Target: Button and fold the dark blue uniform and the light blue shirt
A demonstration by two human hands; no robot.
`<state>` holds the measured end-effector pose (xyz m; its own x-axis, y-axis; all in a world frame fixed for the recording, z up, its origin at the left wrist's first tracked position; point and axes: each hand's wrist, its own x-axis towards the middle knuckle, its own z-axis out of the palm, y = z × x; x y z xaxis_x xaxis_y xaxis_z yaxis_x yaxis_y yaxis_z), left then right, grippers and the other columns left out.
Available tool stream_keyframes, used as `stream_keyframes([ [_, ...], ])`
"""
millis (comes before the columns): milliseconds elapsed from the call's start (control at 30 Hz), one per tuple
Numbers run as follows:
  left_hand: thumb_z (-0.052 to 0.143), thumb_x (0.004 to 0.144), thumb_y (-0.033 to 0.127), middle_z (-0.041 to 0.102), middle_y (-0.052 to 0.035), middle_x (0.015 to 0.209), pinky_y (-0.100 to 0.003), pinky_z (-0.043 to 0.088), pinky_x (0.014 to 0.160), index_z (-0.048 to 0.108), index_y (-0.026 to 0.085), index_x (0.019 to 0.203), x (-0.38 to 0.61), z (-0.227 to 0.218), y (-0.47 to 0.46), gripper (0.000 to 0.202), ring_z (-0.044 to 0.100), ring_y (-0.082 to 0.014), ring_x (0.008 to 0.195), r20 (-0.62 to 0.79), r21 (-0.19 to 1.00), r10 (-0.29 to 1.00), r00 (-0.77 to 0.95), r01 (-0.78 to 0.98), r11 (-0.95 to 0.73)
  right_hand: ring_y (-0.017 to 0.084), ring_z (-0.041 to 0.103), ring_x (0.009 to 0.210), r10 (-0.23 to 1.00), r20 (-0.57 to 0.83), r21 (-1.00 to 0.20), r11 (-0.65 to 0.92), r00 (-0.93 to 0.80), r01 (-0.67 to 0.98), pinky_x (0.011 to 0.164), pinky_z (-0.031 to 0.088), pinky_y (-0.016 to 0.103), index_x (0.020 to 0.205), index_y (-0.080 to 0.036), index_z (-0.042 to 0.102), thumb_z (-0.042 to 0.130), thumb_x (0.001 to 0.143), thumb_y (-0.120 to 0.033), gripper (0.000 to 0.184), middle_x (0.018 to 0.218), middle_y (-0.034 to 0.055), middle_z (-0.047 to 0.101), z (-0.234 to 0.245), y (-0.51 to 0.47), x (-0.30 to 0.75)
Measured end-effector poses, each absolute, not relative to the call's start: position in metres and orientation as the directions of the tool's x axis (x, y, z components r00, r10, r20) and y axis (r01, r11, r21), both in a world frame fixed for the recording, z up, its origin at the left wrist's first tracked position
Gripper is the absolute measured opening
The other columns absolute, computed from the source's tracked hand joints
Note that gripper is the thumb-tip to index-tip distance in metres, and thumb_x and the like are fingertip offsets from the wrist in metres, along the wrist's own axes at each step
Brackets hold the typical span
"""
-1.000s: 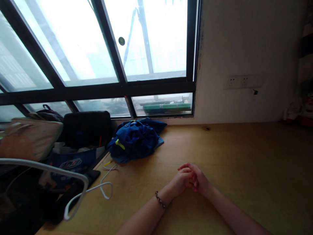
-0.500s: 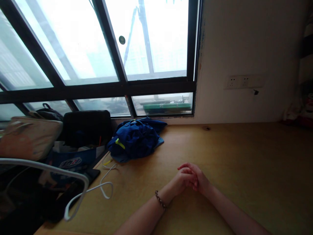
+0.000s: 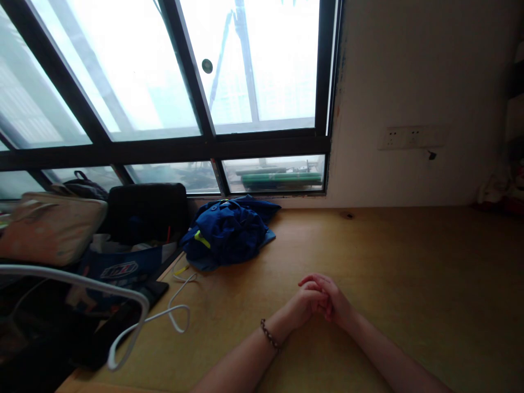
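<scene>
My left hand (image 3: 308,303) and my right hand (image 3: 338,305) are clasped together over the wooden table (image 3: 393,284), their fingers interlocked. Both are closed, and no object shows between them. Some of the fingers are hidden where the hands overlap. A dark braided bracelet (image 3: 268,334) circles my left wrist. Beyond the hands, toward the window, a crumpled blue cloth garment (image 3: 233,232) with a yellow-green patch lies on the table, apart from both hands.
A white cable (image 3: 178,322) loops across the table's left side, with a thicker white bar or tube (image 3: 135,295) in front. Left of the table edge are a blue printed bag (image 3: 123,273), a beige case (image 3: 51,226) and a black chair back (image 3: 147,210). Wall sockets (image 3: 403,137) sit at right.
The view has shifted very slightly, moving the window and wall a little to the right in the picture. The clasped hands stay in the same pose.
</scene>
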<state>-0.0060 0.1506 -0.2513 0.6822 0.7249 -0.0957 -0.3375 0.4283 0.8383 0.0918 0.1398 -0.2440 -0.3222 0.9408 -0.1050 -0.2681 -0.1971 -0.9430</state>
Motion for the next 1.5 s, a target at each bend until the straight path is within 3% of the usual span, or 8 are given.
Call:
stream_keyframes([
  [1333, 0.047, 0.05, 0.014, 0.054, -0.0041, 0.047, -0.026, 0.042, 0.045, 0.056, 0.008, 0.055, -0.0046, -0.2523, 0.1506, 0.011, 0.051, -0.013, 0.041, -0.101, 0.85, 0.736, 0.669, -0.327, 0.413, 0.006, 0.044, 0.037, 0.948, -0.083, -0.948, -0.171, -0.307, -0.27, 0.027, 0.028, 0.013, 0.082, -0.013, 0.061, 0.048, 0.075, -0.048, 0.038, 0.063, 0.0011, 0.056, -0.2472, 0.141, 0.0914],
  [1500, 0.047, 0.047, 0.013, 0.053, -0.0043, 0.047, -0.025, 0.041, 0.043, 0.056, 0.008, 0.052, -0.0033, -0.2489, 0.1492, 0.012, 0.049, -0.0121, 0.04, -0.113, 0.843, 0.752, 0.65, -0.338, 0.419, 0.003, 0.037, 0.031, 0.941, -0.098, -0.944, -0.19, -0.325, -0.268, 0.024, 0.025, 0.014, 0.084, -0.013, 0.061, 0.046, 0.076, -0.049, 0.04, 0.064, 0.0013, 0.058, -0.2462, 0.142, 0.0913],
])
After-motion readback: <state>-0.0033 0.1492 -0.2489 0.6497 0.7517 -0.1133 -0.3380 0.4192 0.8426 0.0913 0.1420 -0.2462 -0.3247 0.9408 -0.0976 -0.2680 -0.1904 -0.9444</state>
